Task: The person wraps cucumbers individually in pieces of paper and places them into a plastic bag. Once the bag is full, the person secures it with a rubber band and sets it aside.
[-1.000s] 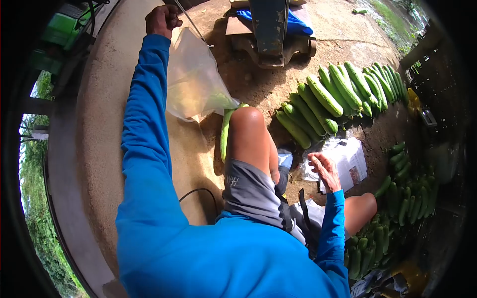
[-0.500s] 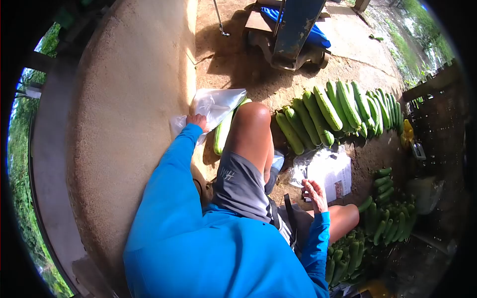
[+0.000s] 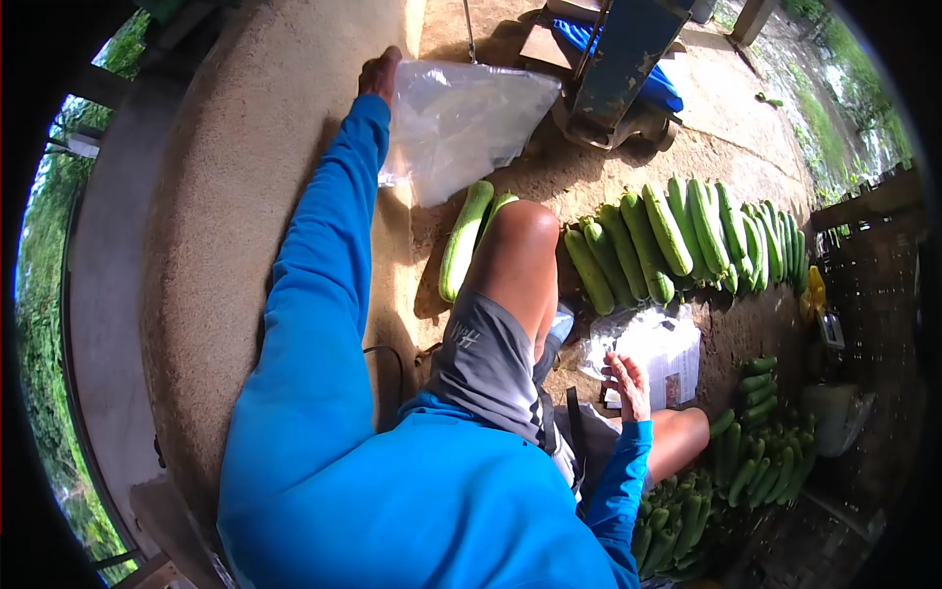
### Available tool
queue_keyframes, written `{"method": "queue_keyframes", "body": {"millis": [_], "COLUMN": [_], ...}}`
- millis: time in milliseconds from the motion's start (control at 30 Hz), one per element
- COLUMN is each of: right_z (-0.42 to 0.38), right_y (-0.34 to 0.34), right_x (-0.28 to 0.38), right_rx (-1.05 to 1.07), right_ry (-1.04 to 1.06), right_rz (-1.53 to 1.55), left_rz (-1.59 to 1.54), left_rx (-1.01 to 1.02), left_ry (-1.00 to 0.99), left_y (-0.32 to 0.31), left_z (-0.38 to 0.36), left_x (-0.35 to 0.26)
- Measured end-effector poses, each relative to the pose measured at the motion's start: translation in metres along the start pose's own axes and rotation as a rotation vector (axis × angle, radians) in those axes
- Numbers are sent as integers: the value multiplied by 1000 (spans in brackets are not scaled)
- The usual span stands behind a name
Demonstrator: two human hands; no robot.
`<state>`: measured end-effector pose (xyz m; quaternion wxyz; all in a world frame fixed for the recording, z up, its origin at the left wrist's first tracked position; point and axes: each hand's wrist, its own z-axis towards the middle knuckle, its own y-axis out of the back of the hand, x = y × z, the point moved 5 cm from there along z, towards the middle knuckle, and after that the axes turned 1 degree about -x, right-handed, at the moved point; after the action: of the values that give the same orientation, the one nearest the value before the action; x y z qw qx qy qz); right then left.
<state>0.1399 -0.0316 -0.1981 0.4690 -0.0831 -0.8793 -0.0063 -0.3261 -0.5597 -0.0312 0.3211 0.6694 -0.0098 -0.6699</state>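
My left hand (image 3: 380, 77) is stretched far forward, closed on the edge of a clear plastic bag (image 3: 461, 123) that hangs spread out to its right. Below the bag, a long green gourd (image 3: 465, 240) lies on the ground beside my knee, with part of another next to it. My right hand (image 3: 629, 385) is over my right thigh, its fingers curled; whether something small is between them is too small to tell. Just beyond it lie a printed white sheet (image 3: 667, 355) and crumpled clear plastic (image 3: 596, 355).
A row of long green gourds (image 3: 667, 231) lies ahead on the right. Smaller green vegetables (image 3: 760, 456) are piled at the lower right. A metal stand (image 3: 628, 74) with blue cloth is at the top. A low concrete wall (image 3: 235, 196) runs along my left.
My left hand has moved forward and up with the bag, which is now lifted and spread out, uncovering more of the gourd by my knee. My right hand has barely moved.
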Motion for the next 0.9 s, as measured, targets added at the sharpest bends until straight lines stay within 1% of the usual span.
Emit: {"method": "queue_keyframes", "body": {"millis": [33, 67, 100, 133, 167, 200, 233, 267, 333, 400, 467, 500, 533, 600, 633, 667, 700, 733, 767, 800, 833, 867, 900], "right_z": [0, 0, 0, 2, 4, 6, 8, 9, 7, 10, 11, 8, 4, 11, 10, 7, 6, 9, 10, 8, 8, 9, 10], "right_y": [0, -1, -2, -2, -2, -4, -5, -8, -13, -12, -5, -4, -6, -4, -5, -4, -4, -4, -4, -4, -5, -4, -3], "right_x": [0, 0, 1, 1, 0, -1, -1, 1, 6, 2, -7, -5, -2, -7, -7, -6, -5, -3, -4, -7, -4, -6, -6], "right_rx": [-1, -1, 0, 3, 18, 36, 36, 39, 19, 7, -3, -18, -24, -11, -14, -15, -22, -20, -18, -17, -11, 14, 14], "right_ry": [1, -3, -7, 0, 9, 16, 14, 17, 6, -7, -4, -10, -14, -32, -15, 1, 5, 8, -7, -28, -27, 2, 5], "right_rz": [1, 5, 8, 6, 20, 35, -5, -3, -70, -73, -85, -85, -87, -101, -106, -115, -111, -110, -113, -116, -134, -90, -102], "left_rz": [-85, 58, 147, 198, 77, -42, 371, 790, 814, 592, 496, 648, 646, 520, 524, 523, 627, 733, 502, 274, 384, 494, 464], "left_rx": [-2, 135, 63, 61, 52, 44, 24, 2, 405, 194, 200, 168, 169, 32, 93, 102, 72, 37, -17, -65, -44, -26, 23], "left_ry": [-156, -417, -547, -733, -529, -326, -589, -838, -496, -232, -213, -305, -296, -354, -260, -256, -340, -431, -360, -283, -377, -467, -447], "left_y": [13, 27, 33, 38, 43, 47, 25, -5, -33, -30, -25, -39, -37, -22, -23, -25, -25, -23, -8, 9, 6, 4, 12], "left_z": [-24, -22, -13, -18, -11, -28, -24, -24, -75, -56, -78, -84, -83, -76, -61, -47, -34, -36, -32, -38, -39, -39, -39], "left_x": [-57, -91, -111, -119, -114, -128, -111, -80, -42, -13, -22, -16, -7, -12, 0, 5, 6, -11, -24, -53, -74, -89, -112]}}
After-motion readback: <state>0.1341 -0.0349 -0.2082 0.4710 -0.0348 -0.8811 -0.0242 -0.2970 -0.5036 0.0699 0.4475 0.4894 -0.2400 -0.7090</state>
